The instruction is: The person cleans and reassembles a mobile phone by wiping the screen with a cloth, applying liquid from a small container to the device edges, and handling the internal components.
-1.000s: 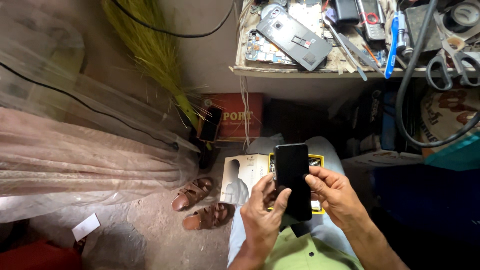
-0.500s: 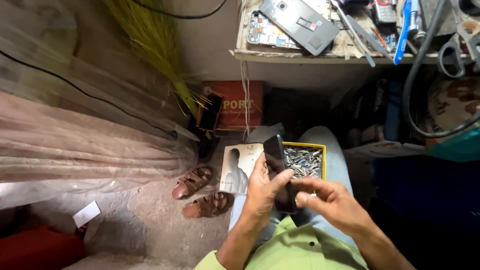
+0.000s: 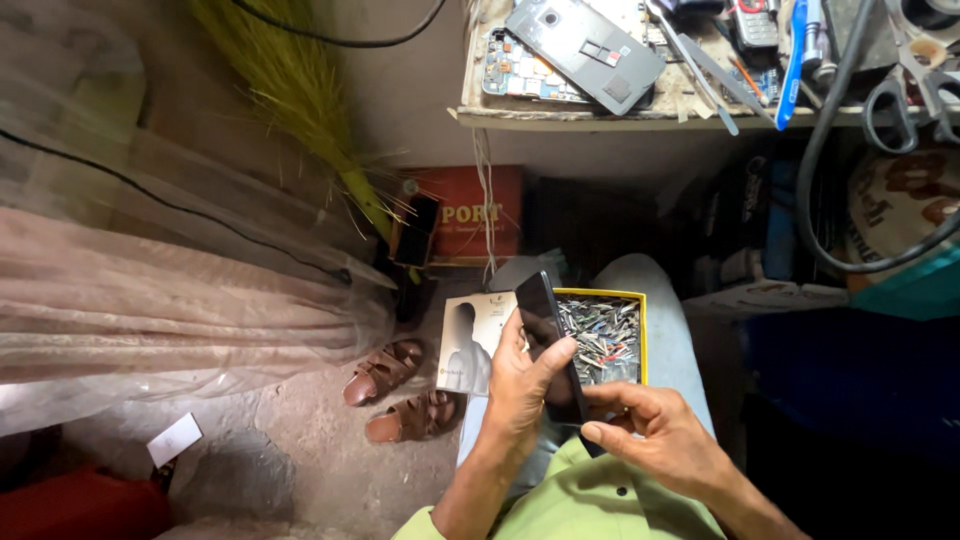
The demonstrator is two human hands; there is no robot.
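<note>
A black smartphone stands tilted on edge over my lap. My left hand wraps around its left side with the thumb across the dark screen. My right hand pinches the phone's lower end with its fingertips. Just behind the phone, on my knees, rests a yellow-rimmed box filled with several small metal parts. A pale box lid with a dark silhouette picture lies next to the left of it.
A cluttered workbench above holds a grey phone back cover, circuit boards, tools and scissors. A pair of brown sandals sits on the dirt floor. A red box, broom and plastic sheeting lie to the left.
The phone has turned from facing me flat to edge-on and dropped lower toward my lap. My right hand moved from its side to its lower end. The box of parts is uncovered.
</note>
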